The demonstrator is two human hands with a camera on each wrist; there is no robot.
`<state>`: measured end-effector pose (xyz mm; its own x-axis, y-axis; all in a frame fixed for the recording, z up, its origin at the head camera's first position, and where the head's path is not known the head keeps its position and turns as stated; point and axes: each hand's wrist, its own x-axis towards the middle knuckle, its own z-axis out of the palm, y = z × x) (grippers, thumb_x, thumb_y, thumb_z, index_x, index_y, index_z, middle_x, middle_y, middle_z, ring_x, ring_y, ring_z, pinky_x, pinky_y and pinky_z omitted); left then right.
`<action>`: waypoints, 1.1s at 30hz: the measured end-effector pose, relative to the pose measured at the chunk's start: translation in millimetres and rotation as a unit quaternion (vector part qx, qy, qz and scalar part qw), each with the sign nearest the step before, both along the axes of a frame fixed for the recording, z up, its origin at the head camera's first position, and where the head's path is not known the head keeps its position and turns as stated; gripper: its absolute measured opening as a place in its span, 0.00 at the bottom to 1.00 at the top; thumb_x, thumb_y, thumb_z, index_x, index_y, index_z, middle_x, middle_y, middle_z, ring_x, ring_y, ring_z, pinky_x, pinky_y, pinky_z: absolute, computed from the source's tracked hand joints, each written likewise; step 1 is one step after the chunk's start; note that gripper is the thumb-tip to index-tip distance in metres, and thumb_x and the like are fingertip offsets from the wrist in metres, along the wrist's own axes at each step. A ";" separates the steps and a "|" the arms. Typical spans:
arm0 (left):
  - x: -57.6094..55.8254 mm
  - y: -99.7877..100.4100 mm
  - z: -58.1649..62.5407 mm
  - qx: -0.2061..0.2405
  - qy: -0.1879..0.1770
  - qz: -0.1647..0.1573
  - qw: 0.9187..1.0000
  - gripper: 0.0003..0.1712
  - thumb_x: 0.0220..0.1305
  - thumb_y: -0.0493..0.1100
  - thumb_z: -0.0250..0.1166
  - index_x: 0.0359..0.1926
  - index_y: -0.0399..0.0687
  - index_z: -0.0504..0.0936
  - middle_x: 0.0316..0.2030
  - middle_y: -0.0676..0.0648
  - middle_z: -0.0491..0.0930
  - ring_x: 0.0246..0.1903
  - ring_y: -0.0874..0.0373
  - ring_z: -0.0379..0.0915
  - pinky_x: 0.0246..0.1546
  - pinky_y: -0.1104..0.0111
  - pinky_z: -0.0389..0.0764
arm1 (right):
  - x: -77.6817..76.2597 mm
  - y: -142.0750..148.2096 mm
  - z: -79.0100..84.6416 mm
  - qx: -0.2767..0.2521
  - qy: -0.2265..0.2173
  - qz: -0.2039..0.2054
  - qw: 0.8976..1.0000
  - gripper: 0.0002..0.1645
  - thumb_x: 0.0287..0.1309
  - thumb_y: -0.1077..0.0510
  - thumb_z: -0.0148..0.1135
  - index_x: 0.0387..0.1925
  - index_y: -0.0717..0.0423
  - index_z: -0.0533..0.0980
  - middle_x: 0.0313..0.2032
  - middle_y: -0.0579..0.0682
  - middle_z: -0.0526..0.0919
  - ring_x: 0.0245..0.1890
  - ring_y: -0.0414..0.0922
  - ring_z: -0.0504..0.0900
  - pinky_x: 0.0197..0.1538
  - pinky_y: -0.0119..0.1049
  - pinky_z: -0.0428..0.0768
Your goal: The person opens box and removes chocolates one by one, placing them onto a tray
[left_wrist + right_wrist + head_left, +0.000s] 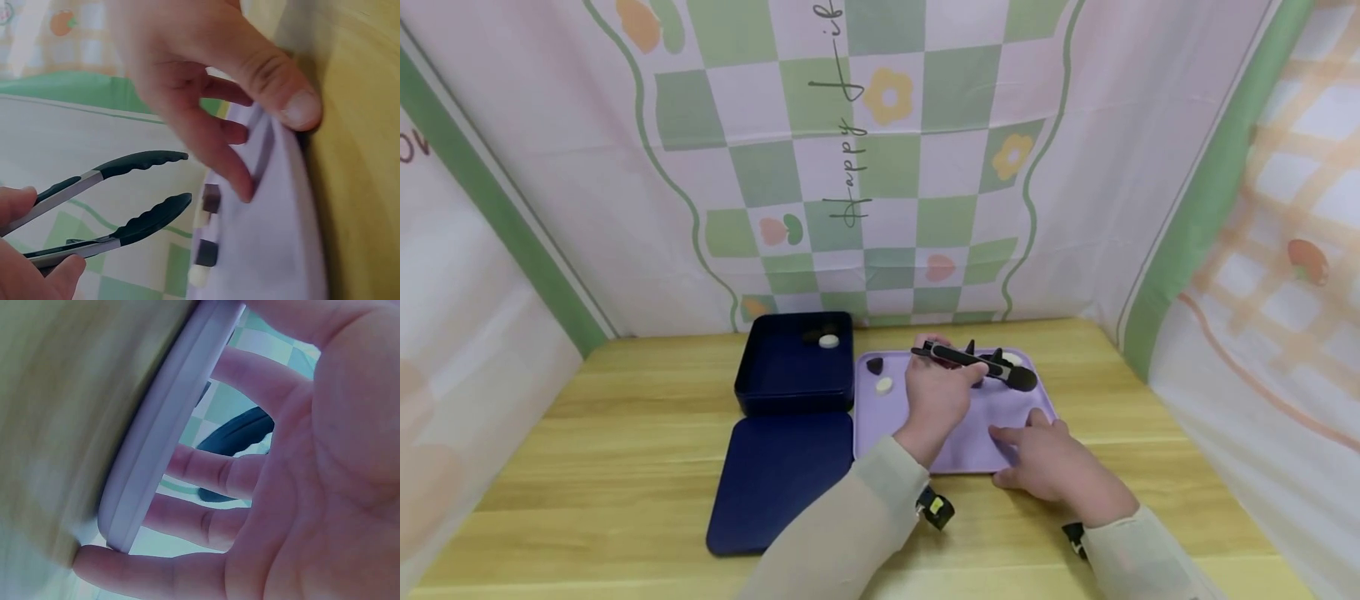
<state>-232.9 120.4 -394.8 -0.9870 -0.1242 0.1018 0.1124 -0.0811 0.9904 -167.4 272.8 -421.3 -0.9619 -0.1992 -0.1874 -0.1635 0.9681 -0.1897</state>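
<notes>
My left hand (936, 400) holds black-tipped metal tongs (1021, 379) above the back of the lilac tray (887, 429). In the left wrist view, the tongs' tips stand apart with nothing visible between them. My right hand (1052, 458) grips the tray's front right part, its thumb outside the front rim and a finger touching inside. A small dark piece (875, 365) and a white oval piece (884, 386) lie at the tray's back left. More dark pieces (206, 252) and pale ones (199, 275) sit along its far side, partly hidden by the tongs in the head view.
Left of the tray stands a dark blue box (793, 375) with dark pieces and a white piece (829, 341) at its back right. Its flat blue lid (775, 483) lies in front. A patterned curtain (887, 167) closes off the wooden table's (625, 450) back.
</notes>
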 end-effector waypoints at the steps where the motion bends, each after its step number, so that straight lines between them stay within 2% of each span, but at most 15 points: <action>1: 0.4 -2.9 2.5 0.005 0.006 0.001 1.000 0.29 0.44 0.32 0.81 0.42 0.52 0.72 0.31 0.51 0.79 0.32 0.59 0.77 0.32 0.65 0.82 | 0.0 -0.5 0.4 0.002 0.000 0.000 1.000 0.42 0.48 0.39 0.76 0.64 0.51 0.77 0.46 0.66 0.71 0.39 0.60 0.69 0.39 0.57 0.77; 4: 0.6 -15.6 11.6 0.020 0.016 0.012 1.000 0.30 0.43 0.32 0.81 0.43 0.52 0.74 0.31 0.51 0.79 0.31 0.58 0.77 0.31 0.64 0.81 | 0.4 -2.4 1.9 0.004 -0.006 -0.006 1.000 0.42 0.48 0.39 0.75 0.64 0.50 0.77 0.46 0.65 0.71 0.39 0.59 0.69 0.39 0.57 0.77; 9: -2.4 -54.9 28.2 0.109 0.043 0.042 0.992 0.34 0.41 0.29 0.80 0.49 0.47 0.75 0.34 0.48 0.81 0.35 0.56 0.80 0.37 0.63 0.83 | 0.9 -3.8 0.8 0.005 -0.015 -0.018 1.000 0.41 0.49 0.39 0.75 0.64 0.49 0.77 0.46 0.63 0.70 0.39 0.57 0.69 0.40 0.55 0.77; 12: -5.0 -86.7 37.6 0.171 0.086 0.071 0.979 0.35 0.41 0.24 0.78 0.51 0.43 0.73 0.33 0.47 0.80 0.36 0.54 0.80 0.38 0.63 0.83 | 1.5 -3.9 0.2 0.005 -0.013 -0.022 1.000 0.42 0.49 0.39 0.75 0.64 0.49 0.76 0.46 0.64 0.70 0.39 0.58 0.69 0.40 0.55 0.77; 15: -8.4 -119.8 46.9 0.194 0.118 0.116 0.967 0.34 0.43 0.22 0.77 0.51 0.40 0.73 0.33 0.48 0.79 0.36 0.55 0.80 0.38 0.67 0.81 | 2.7 -4.4 0.9 0.003 -0.007 -0.020 1.000 0.42 0.49 0.40 0.75 0.65 0.50 0.76 0.46 0.65 0.70 0.38 0.58 0.69 0.40 0.55 0.77; 18: -14.5 -150.6 52.8 0.209 0.142 0.150 0.956 0.33 0.45 0.21 0.75 0.52 0.39 0.72 0.33 0.46 0.79 0.38 0.52 0.81 0.42 0.66 0.81 | 4.0 -5.0 3.1 0.000 -0.003 -0.014 1.000 0.42 0.49 0.40 0.75 0.64 0.51 0.76 0.45 0.65 0.70 0.38 0.58 0.68 0.41 0.56 0.77; 21: -23.1 -177.1 52.4 0.221 0.155 0.161 0.949 0.35 0.46 0.20 0.74 0.53 0.39 0.69 0.40 0.40 0.78 0.46 0.47 0.80 0.48 0.63 0.80 | 4.1 -4.5 3.7 0.000 -0.001 -0.009 1.000 0.42 0.49 0.40 0.75 0.64 0.52 0.76 0.45 0.65 0.70 0.37 0.58 0.69 0.41 0.56 0.77; 25: -34.2 -206.8 45.5 0.198 0.136 0.168 0.956 0.36 0.49 0.22 0.74 0.56 0.41 0.66 0.50 0.34 0.72 0.53 0.44 0.77 0.52 0.62 0.79 | 2.3 -2.0 1.1 0.003 -0.001 -0.009 1.000 0.43 0.49 0.38 0.75 0.65 0.51 0.76 0.46 0.66 0.70 0.38 0.58 0.69 0.40 0.57 0.77; 28: -42.2 -223.9 37.7 0.171 0.111 0.184 0.962 0.36 0.51 0.25 0.75 0.57 0.42 0.66 0.51 0.36 0.69 0.54 0.45 0.76 0.51 0.63 0.79 | 1.0 -0.7 -0.7 0.005 -0.002 -0.011 1.000 0.44 0.49 0.37 0.74 0.65 0.50 0.75 0.46 0.66 0.70 0.38 0.58 0.69 0.40 0.57 0.78; 33: -54.5 -240.5 24.8 0.196 0.091 0.207 0.954 0.36 0.51 0.22 0.73 0.56 0.41 0.65 0.47 0.41 0.68 0.52 0.43 0.77 0.51 0.63 0.79 | -0.2 -1.6 -0.7 0.006 0.000 -0.008 1.000 0.44 0.48 0.37 0.75 0.65 0.51 0.76 0.46 0.66 0.70 0.37 0.58 0.69 0.39 0.57 0.78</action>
